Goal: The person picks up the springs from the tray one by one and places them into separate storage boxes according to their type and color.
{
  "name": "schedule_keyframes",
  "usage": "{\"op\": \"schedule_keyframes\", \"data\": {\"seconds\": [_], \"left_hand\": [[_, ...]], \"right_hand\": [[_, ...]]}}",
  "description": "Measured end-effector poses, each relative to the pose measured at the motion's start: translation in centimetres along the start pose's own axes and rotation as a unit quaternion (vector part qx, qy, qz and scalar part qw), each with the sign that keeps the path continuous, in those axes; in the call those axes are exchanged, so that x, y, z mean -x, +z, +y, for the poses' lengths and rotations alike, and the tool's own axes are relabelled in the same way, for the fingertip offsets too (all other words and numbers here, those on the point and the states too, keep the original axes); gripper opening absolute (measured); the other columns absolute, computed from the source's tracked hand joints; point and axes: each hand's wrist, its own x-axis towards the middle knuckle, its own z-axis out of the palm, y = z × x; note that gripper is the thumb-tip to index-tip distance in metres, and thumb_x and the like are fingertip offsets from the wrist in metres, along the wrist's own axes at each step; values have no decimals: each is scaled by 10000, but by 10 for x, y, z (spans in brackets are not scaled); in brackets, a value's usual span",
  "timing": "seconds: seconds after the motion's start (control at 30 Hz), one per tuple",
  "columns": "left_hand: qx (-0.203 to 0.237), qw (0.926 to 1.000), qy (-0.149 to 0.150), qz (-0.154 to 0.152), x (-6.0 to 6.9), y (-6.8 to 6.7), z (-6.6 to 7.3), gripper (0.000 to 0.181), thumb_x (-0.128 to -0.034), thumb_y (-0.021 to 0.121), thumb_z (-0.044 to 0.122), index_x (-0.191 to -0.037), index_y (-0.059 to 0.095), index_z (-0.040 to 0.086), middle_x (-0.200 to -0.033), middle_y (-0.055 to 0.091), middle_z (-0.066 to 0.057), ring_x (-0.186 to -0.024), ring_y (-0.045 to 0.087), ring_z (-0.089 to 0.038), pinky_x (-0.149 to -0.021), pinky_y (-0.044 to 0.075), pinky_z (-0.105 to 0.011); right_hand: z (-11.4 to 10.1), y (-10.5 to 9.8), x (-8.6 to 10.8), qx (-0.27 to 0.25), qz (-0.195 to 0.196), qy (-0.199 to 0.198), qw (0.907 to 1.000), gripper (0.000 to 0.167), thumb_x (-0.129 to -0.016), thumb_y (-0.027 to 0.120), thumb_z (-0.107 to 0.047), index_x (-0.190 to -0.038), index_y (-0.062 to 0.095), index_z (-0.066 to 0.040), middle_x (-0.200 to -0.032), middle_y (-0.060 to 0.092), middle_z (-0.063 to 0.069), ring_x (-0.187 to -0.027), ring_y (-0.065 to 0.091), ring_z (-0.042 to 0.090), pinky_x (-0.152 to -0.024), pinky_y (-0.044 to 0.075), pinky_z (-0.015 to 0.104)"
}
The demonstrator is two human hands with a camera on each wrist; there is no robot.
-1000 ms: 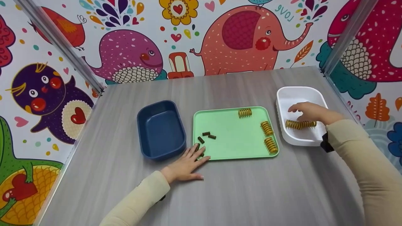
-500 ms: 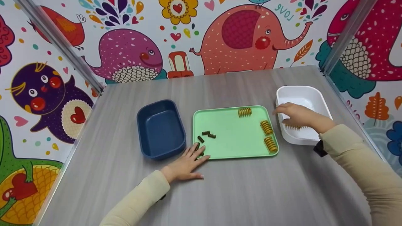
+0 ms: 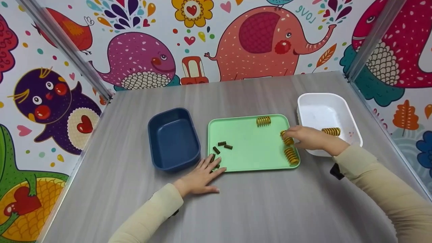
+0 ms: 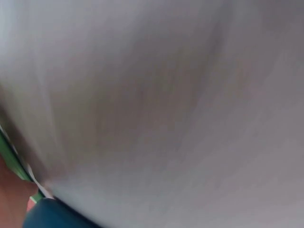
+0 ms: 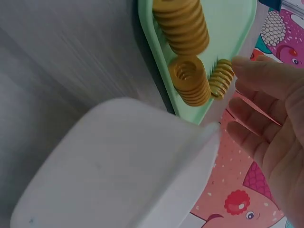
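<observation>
Spread over the lower left corner of the green tray, my left hand partly covers small dark coils; others lie beside its fingertips. My right hand reaches across the tray's right edge, fingertips at the upper of two gold springs there. The lower spring is uncovered, and a third lies near the back edge. In the right wrist view, the loosely bent fingers of the hand hold nothing, beside the gold springs. The left wrist view shows only blurred table and edges.
The white bin at the right holds a gold spring; my right hand and forearm hide part of its interior. A dark blue bin stands left of the tray. Patterned panels and metal posts border the grey table.
My right hand has moved left out of the white bin to the springs at the tray's right edge. My left hand has stayed in place.
</observation>
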Motion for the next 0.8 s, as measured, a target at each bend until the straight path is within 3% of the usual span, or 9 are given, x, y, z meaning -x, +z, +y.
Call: {"op": "schedule_keyframes", "data": {"seconds": [0.2,0.43,0.8], "left_hand": [[29,10000,33,18,0,-1,0,731,-878,448,573,-1474,207,225,-1542,35,-105,-1394,-33,-357,-1099,109,-521],[61,10000,38,9,0,-1,0,729,-882,444,571,-1475,202,222,-1542,28,-102,-1395,-42,-350,-1103,97,-516],[161,9999,4,8,-1,1,0,725,-879,439,575,-1473,205,233,-1544,24,-92,-1397,-58,-339,-1102,89,-520]], "right_hand": [[-1,9,2,-88,-330,55,9994,369,-729,690,62,-1083,618,-10,-1092,614,135,-1034,564,323,-837,470,451],[0,16,3,-111,-517,-315,9981,398,-691,715,78,-1066,630,-23,-1018,623,104,-943,586,285,-778,489,419],[0,24,-1,-137,-474,-943,9943,380,-665,697,121,-1011,668,-36,-970,635,102,-916,595,269,-774,487,405]]}}
